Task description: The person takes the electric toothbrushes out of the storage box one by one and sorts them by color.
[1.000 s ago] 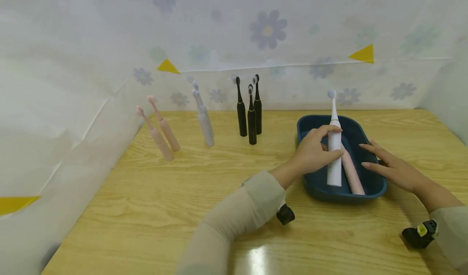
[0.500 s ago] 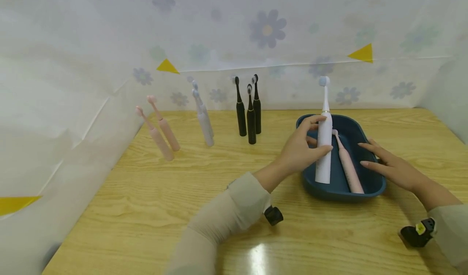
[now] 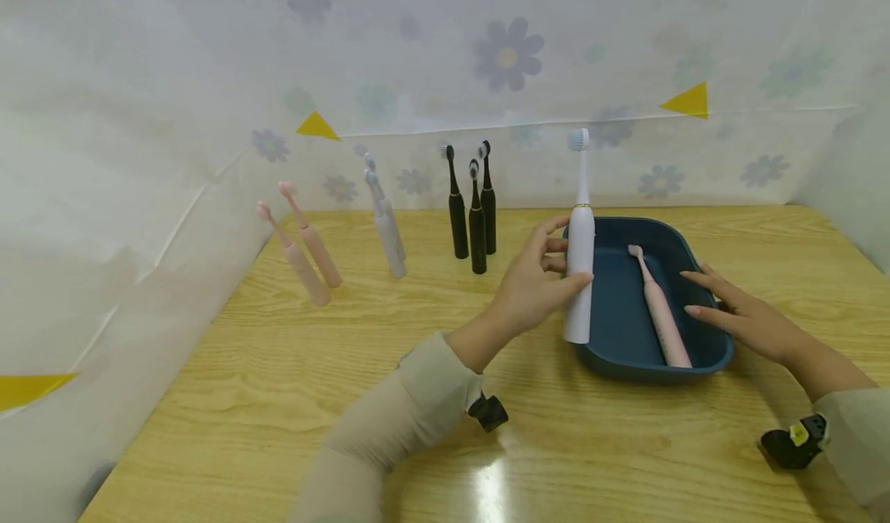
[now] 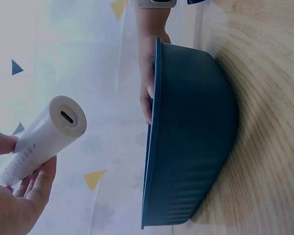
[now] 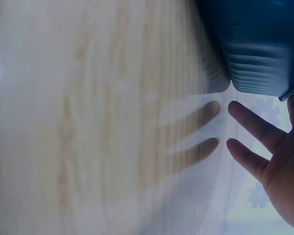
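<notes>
My left hand (image 3: pixel 524 283) grips a white electric toothbrush (image 3: pixel 580 268) by its handle, brush head up, over the left rim of a dark blue plastic bin (image 3: pixel 653 375). In the left wrist view the toothbrush's base (image 4: pixel 67 117) faces the camera, raised above the rim's level. A pink electric toothbrush (image 3: pixel 664 318) lies slantwise inside the bin. At the bin's right side, my right hand (image 3: pixel 758 326) rests with extended fingers over the rim. The right wrist view shows two of its fingers (image 5: pixel 257 127) spread outside the bin wall.
Left of the bin, several black electric toothbrushes (image 3: pixel 477 233) stand upright on the wooden table (image 3: pixel 278 399). Farther left are two pale white-blue ones (image 3: pixel 391 237) and two pink ones (image 3: pixel 306 264). A flower-patterned sheet (image 3: pixel 417 67) hangs behind the table.
My left hand has lifted the white toothbrush and carried it left, from over the bin's middle to its left rim. The pink toothbrush now shows fully. My right hand has stayed put.
</notes>
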A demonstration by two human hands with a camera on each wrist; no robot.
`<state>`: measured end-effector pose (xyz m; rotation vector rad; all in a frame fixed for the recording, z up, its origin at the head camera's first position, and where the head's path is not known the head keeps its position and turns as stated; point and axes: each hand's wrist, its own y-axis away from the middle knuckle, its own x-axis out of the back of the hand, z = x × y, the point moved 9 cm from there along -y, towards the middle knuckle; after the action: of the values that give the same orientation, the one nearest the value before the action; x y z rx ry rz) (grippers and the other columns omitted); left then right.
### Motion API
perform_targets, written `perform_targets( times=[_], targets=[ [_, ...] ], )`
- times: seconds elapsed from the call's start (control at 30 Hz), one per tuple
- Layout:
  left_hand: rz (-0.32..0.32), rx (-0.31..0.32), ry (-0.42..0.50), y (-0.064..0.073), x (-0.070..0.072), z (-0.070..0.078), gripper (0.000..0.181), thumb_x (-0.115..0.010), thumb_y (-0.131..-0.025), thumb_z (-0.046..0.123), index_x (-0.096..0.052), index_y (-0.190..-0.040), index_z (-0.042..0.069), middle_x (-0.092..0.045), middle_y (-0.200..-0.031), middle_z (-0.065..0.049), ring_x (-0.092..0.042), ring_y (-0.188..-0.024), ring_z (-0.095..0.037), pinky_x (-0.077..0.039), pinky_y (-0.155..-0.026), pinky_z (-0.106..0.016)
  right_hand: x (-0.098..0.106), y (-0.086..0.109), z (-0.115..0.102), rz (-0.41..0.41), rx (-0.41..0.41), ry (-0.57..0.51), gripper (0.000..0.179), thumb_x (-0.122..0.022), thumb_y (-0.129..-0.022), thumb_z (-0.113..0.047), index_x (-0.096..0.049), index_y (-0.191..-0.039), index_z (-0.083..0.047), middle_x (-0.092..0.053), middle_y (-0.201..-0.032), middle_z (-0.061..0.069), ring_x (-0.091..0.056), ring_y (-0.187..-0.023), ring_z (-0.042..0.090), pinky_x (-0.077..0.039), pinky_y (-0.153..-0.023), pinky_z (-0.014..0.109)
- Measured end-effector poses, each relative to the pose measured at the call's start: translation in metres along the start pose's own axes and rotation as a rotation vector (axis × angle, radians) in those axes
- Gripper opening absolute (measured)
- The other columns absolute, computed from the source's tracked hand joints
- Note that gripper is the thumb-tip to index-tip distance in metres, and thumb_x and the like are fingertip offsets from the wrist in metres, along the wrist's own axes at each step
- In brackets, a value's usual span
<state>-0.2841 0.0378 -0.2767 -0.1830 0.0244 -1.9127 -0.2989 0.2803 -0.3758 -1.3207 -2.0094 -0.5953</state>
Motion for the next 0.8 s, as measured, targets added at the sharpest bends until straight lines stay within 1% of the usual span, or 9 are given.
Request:
perform_targets(
  times=[0.07, 0.13, 0.2, 0.33, 0.4, 0.47, 0.6, 0.67, 0.8],
  targets=[
    [0.013, 0.024, 0.021, 0.002, 0.006, -0.002, 0.064, -0.062, -0.077, 0.0, -0.034, -0.13, 0.022, -0.046, -0.106, 0.001, -0.052, -0.084, -0.009, -0.047, -0.065, -0.025, 0.0, 0.0, 0.0, 0.001, 0.001, 0.001, 0.059, -0.046, -0.09, -0.021, -0.013, -0.139, -0.013, 0.009, -0.142, 0.01, -0.004, -0.121, 0.049, -0.019, -0.08, 0.065],
    [0.02, 0.03, 0.022, 0.003, 0.012, -0.005, 0.063, -0.062, -0.077, 0.0, -0.035, -0.13, 0.021, -0.047, -0.105, 0.002, -0.052, -0.084, -0.009, -0.047, -0.067, -0.025, 0.0, 0.0, 0.0, 0.002, 0.001, 0.0, 0.059, -0.045, -0.09, -0.021, -0.013, -0.139, -0.012, 0.009, -0.142, 0.011, -0.004, -0.121, 0.049, -0.019, -0.079, 0.065],
    [0.027, 0.017, -0.009, 0.003, 0.018, -0.009, 0.06, -0.063, -0.077, 0.003, -0.036, -0.129, 0.019, -0.047, -0.104, 0.003, -0.051, -0.084, -0.008, -0.047, -0.068, -0.024, 0.0, 0.0, 0.0, 0.004, 0.0, 0.002, 0.059, -0.045, -0.09, -0.021, -0.013, -0.139, -0.012, 0.009, -0.142, 0.011, -0.005, -0.121, 0.049, -0.02, -0.079, 0.064],
    [0.035, -0.029, -0.068, 0.004, 0.029, -0.014, 0.055, -0.063, -0.078, 0.005, -0.04, -0.127, 0.014, -0.05, -0.106, 0.001, -0.052, -0.087, -0.008, -0.046, -0.071, -0.023, -0.001, 0.0, 0.001, 0.005, -0.002, 0.003, 0.059, -0.045, -0.091, -0.022, -0.013, -0.139, -0.013, 0.009, -0.142, 0.011, -0.006, -0.121, 0.049, -0.021, -0.079, 0.064],
    [0.038, -0.037, -0.06, 0.005, 0.035, -0.016, 0.054, -0.063, -0.078, 0.004, -0.041, -0.126, 0.012, -0.05, -0.106, -0.001, -0.053, -0.088, -0.01, -0.046, -0.072, -0.024, -0.001, 0.0, 0.001, 0.005, 0.0, 0.0, 0.059, -0.045, -0.091, -0.021, -0.013, -0.139, -0.013, 0.009, -0.142, 0.011, -0.005, -0.121, 0.049, -0.02, -0.079, 0.064],
    [0.042, -0.035, -0.046, 0.007, 0.04, -0.018, 0.053, -0.063, -0.078, 0.004, -0.041, -0.126, 0.011, -0.049, -0.108, -0.002, -0.053, -0.089, -0.012, -0.047, -0.072, -0.025, -0.001, 0.0, 0.001, 0.006, 0.003, -0.005, 0.059, -0.045, -0.091, -0.021, -0.013, -0.139, -0.013, 0.009, -0.142, 0.01, -0.004, -0.121, 0.048, -0.02, -0.079, 0.065],
    [0.054, -0.032, -0.05, 0.011, 0.052, -0.022, 0.052, -0.062, -0.078, 0.005, -0.041, -0.125, 0.011, -0.048, -0.11, -0.003, -0.052, -0.091, -0.014, -0.047, -0.073, -0.027, -0.002, 0.001, 0.003, 0.005, 0.005, -0.011, 0.058, -0.045, -0.091, -0.021, -0.013, -0.139, -0.013, 0.009, -0.142, 0.009, -0.003, -0.122, 0.047, -0.02, -0.079, 0.065],
    [0.059, -0.028, -0.055, 0.012, 0.058, -0.025, 0.051, -0.062, -0.078, 0.005, -0.041, -0.125, 0.011, -0.047, -0.109, -0.002, -0.051, -0.092, -0.014, -0.046, -0.073, -0.028, -0.003, 0.0, 0.003, 0.003, 0.001, -0.013, 0.059, -0.044, -0.091, -0.021, -0.012, -0.139, -0.014, 0.01, -0.142, 0.009, -0.003, -0.122, 0.047, -0.02, -0.079, 0.064],
    [0.067, -0.029, -0.07, 0.014, 0.072, -0.03, 0.048, -0.062, -0.078, 0.004, -0.041, -0.122, 0.009, -0.047, -0.108, -0.006, -0.051, -0.093, -0.017, -0.046, -0.074, -0.029, -0.002, -0.001, 0.004, -0.001, -0.005, -0.016, 0.059, -0.044, -0.091, -0.022, -0.012, -0.14, -0.014, 0.011, -0.142, 0.008, -0.007, -0.12, 0.051, -0.021, -0.079, 0.063]
  ],
)
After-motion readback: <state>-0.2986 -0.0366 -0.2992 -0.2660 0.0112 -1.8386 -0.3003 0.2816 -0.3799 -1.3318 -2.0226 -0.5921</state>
